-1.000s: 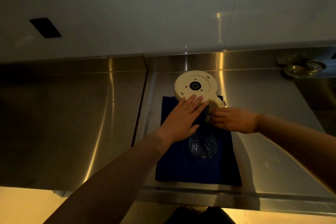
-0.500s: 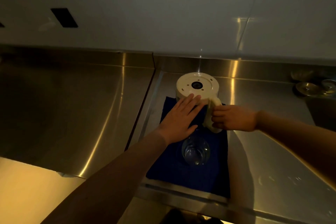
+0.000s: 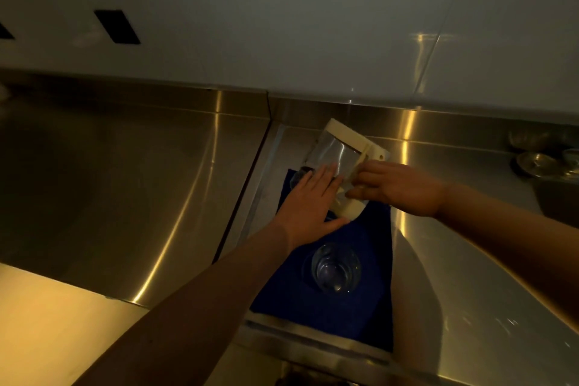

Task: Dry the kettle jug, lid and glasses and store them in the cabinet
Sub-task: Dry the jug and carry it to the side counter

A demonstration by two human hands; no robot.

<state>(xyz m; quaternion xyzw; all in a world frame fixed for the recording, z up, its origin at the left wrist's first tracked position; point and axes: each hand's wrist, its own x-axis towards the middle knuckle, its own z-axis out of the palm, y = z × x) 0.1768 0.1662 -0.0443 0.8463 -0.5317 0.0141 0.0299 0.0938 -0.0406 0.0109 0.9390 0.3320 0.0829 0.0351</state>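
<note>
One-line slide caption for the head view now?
Right hand tilts the kettle jug by its handle, left hand flat against it, over a blue towel.

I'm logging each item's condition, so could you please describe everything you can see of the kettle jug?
The kettle jug has a clear glass body, a cream plastic base and a cream handle. It is tilted, base up and toward the wall, above the far end of the blue cloth. The right hand grips its handle; the left hand lies flat against its glass side. No lid shows on it.
</note>
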